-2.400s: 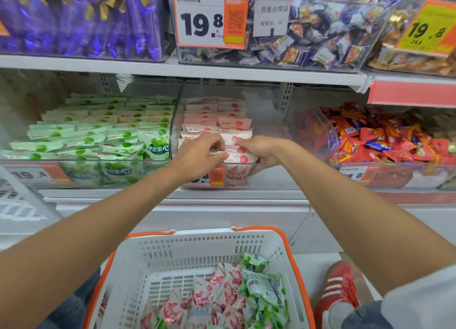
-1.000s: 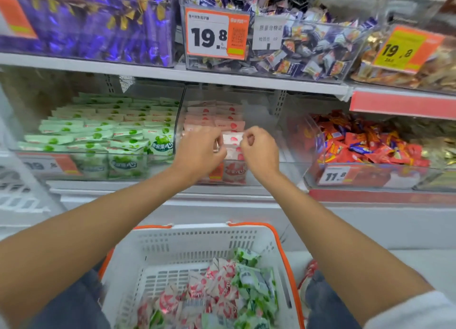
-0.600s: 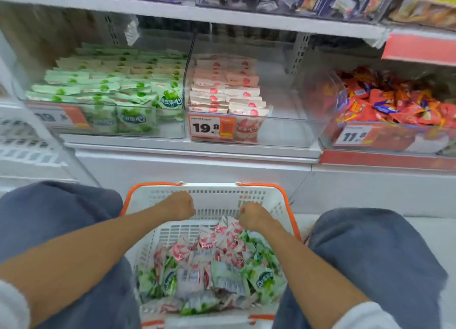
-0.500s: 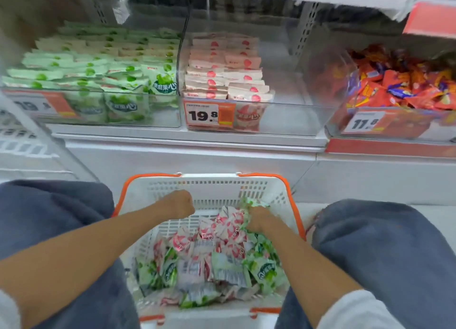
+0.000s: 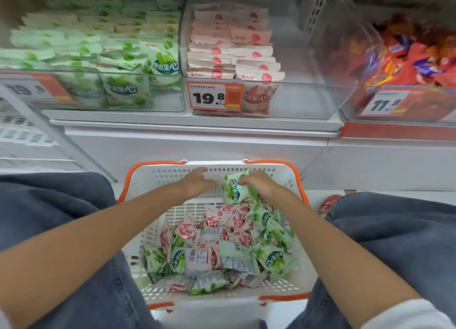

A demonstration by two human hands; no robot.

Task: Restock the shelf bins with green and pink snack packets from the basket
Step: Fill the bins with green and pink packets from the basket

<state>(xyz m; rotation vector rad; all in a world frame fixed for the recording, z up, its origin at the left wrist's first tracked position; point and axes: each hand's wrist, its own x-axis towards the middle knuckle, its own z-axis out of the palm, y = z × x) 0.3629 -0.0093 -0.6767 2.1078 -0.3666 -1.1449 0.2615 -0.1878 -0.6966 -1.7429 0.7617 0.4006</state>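
Green packet (image 5: pixel 237 189) sat pinched in right hand (image 5: pixel 265 184) — left hand (image 5: pixel 196 183) loose-fingered, empty, just beside it — w/ green bin (image 5: pixel 170 104) up & left of both.

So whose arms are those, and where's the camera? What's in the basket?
They are a person's arms. The camera sits on their head, looking down. A white basket holds a pile of green and pink packets. The right hand holds one green packet above the pile. The left hand is stretched toward it, fingers open. On the shelf are clear bins: the green bin on the left, the pink bin beside it.
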